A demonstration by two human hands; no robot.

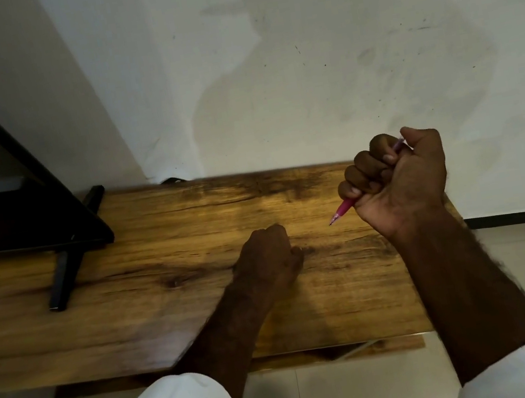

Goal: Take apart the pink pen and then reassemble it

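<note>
My right hand (396, 176) is raised above the right end of the wooden table (163, 278) and is closed in a fist around the pink pen (343, 210). The pen's tip sticks out below the fist, pointing down and left, and its pink rear end shows above the fingers beside the thumb. The middle of the pen is hidden inside the fist. My left hand (269, 256) rests on the table near the middle, fingers curled in; I cannot make out anything in it.
A black monitor (3, 193) on a black stand (65, 277) fills the table's left end. A white wall rises right behind the table. Pale floor tiles show below the table's front edge and to the right.
</note>
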